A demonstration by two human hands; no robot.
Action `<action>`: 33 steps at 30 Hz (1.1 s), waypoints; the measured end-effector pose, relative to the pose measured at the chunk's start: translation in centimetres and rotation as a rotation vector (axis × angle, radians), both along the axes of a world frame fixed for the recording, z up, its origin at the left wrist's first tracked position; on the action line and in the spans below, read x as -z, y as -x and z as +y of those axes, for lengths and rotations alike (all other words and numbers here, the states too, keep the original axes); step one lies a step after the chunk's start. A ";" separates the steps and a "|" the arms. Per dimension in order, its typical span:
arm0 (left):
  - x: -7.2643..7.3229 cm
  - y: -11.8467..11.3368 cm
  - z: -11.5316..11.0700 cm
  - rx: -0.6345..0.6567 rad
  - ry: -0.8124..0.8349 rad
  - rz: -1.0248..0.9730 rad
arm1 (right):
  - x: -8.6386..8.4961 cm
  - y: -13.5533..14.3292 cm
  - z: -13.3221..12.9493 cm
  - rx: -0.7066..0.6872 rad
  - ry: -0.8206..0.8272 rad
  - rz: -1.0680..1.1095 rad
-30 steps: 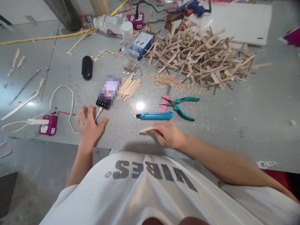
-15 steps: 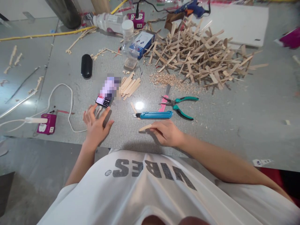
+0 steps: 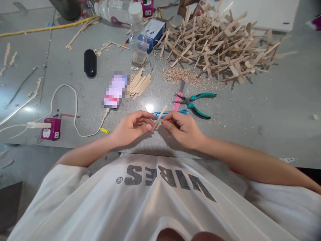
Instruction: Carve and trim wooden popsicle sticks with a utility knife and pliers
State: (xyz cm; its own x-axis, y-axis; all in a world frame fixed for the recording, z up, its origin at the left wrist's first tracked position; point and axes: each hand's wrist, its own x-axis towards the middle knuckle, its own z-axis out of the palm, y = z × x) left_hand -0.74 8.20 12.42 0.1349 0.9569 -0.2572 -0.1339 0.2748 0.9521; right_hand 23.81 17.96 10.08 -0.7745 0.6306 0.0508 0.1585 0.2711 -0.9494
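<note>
My right hand (image 3: 185, 130) pinches a popsicle stick (image 3: 162, 113) between thumb and fingertips, above the near part of the table. The stick slants, its upper end pointing away to the right. From the other side, my left hand (image 3: 135, 127) has its thumb and curled fingers closed on the lower end. Just beyond the hands lies a blue utility knife (image 3: 181, 112), partly covered by them. Behind it are green-handled pliers (image 3: 192, 100), resting by a pink-handled tool with a grey blade (image 3: 178, 100).
A neat bundle of sticks (image 3: 139, 83) lies beside a phone (image 3: 115, 90) on a white cable (image 3: 75, 110). Beyond are wood shavings (image 3: 185, 76), a large stick heap (image 3: 220, 47), a clear bottle (image 3: 137, 36) and a blue box (image 3: 154, 33). A black case (image 3: 90, 63) sits left.
My left hand has left the phone and come right to the stick. My right hand has moved slightly up and right, and the stick now stands steeper. The view has shifted a little.
</note>
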 end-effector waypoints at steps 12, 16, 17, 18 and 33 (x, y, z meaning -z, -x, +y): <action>4.5 -1.2 2.8 -0.033 -0.117 -0.386 | 1.1 1.1 0.6 0.045 0.083 0.102; 5.0 -1.4 2.4 -0.013 -0.127 -0.391 | 1.2 0.9 0.3 0.000 0.180 0.098; 5.0 -1.5 2.3 -0.011 -0.117 -0.386 | 1.3 0.9 0.2 -0.009 0.193 0.094; 5.1 -1.6 2.2 -0.015 -0.107 -0.384 | 1.4 0.9 0.2 -0.016 0.198 0.093; 5.7 -2.2 1.9 -0.004 -0.081 -0.358 | 2.3 1.5 -2.0 0.055 0.289 0.117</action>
